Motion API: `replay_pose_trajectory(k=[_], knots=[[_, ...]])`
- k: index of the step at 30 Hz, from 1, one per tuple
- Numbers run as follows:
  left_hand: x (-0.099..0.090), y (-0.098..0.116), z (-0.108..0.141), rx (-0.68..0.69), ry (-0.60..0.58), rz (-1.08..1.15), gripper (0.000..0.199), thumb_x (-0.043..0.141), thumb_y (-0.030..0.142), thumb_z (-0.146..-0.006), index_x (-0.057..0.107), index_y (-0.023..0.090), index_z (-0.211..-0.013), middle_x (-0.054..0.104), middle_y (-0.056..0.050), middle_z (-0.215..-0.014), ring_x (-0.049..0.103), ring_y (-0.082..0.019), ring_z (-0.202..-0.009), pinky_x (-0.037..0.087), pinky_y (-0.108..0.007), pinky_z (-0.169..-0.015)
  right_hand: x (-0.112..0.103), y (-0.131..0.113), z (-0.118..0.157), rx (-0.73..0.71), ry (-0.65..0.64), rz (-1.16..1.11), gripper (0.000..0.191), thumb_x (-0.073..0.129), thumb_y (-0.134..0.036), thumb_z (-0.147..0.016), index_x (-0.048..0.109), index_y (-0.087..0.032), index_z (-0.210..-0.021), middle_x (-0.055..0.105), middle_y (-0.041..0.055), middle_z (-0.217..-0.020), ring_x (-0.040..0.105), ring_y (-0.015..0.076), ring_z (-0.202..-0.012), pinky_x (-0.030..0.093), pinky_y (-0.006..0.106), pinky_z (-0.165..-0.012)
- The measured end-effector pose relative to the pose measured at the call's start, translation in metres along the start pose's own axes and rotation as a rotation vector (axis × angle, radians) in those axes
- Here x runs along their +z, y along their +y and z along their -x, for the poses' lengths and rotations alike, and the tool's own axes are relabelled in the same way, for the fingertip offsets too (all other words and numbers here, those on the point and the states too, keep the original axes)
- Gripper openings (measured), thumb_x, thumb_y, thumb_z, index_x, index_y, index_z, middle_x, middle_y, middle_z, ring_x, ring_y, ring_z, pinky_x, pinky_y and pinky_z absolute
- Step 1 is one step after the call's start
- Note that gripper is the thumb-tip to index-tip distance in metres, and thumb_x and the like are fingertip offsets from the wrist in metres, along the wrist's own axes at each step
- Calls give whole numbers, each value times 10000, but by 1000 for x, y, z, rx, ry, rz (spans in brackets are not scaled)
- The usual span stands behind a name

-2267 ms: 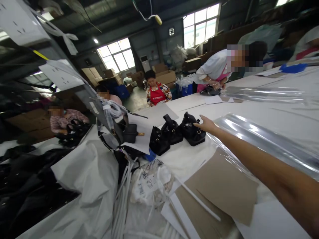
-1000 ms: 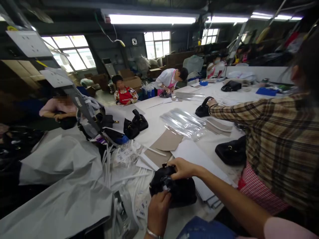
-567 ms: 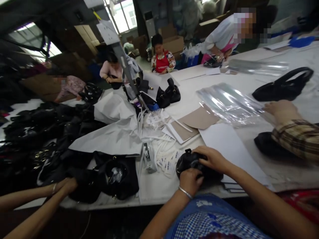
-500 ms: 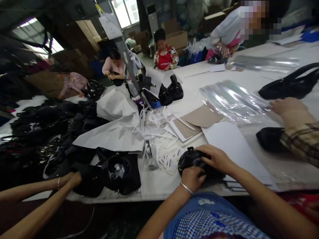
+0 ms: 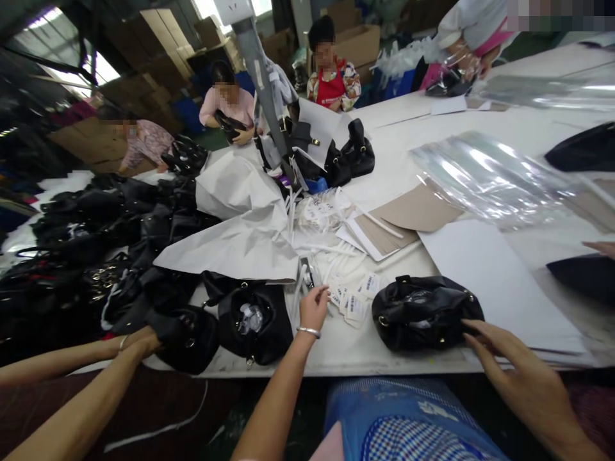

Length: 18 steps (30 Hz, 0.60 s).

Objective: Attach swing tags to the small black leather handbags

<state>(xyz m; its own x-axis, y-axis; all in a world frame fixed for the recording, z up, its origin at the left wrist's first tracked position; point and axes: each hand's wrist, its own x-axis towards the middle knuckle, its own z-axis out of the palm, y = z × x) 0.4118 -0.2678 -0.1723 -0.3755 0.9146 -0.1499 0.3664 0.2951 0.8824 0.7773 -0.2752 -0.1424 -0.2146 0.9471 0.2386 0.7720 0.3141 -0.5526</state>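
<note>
A black handbag (image 5: 425,314) with gold rings lies on the white table in front of me, its top parted. My right hand (image 5: 514,362) is at the bag's right end, fingers apart, the fingertips touching its side. My left hand (image 5: 316,309) is off the bag, over the packet and the white printed tags (image 5: 355,306). Its fingers are pinched together, and whatever may be between them is too small to make out. A small clear packet (image 5: 310,272) lies just beyond that hand.
Another black bag (image 5: 254,320) stands to the left, beside a co-worker's hands (image 5: 141,342) on a further bag. White sheets (image 5: 500,282), brown card (image 5: 420,206) and clear plastic (image 5: 494,173) lie at the right. A grey post (image 5: 269,96) rises beyond the wrapping paper (image 5: 235,218).
My left hand has left the bag and moved left to the tags. My right hand has shifted to the bag's right end and opened. The view has turned slightly.
</note>
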Motion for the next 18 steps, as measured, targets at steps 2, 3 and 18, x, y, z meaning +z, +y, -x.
replay_pose_trajectory(k=[2, 3, 18], knots=[[-4, -15, -13, -13, -38, -38, 214, 518, 200, -846, 646, 132, -1003, 715, -91, -874, 695, -161, -739, 542, -253, -699, 10, -6, 11, -43, -72, -11, 410, 424, -462, -896, 523, -245, -1229, 591, 58, -1218, 579, 240, -1091, 397, 406, -1046], [-3, -20, -18, -4, -72, -59, 210, 513, 182, -843, 645, 131, -998, 715, -90, -884, 695, -157, -739, 540, -251, -701, 16, -10, 14, -54, -105, -3, 402, 423, -437, -903, 518, -244, -1242, 570, 51, -1254, 568, 234, -1116, 394, 400, -1053], [134, -1, -104, 121, -335, -441, 254, 506, 127, -850, 677, 202, -1022, 602, -91, -1119, 567, -194, -1060, 411, -301, -935, 26, -39, 28, -67, -170, 47, 347, 465, -244, -905, 551, -261, -1240, 571, 34, -1285, 552, 184, -1166, 437, 332, -1039]])
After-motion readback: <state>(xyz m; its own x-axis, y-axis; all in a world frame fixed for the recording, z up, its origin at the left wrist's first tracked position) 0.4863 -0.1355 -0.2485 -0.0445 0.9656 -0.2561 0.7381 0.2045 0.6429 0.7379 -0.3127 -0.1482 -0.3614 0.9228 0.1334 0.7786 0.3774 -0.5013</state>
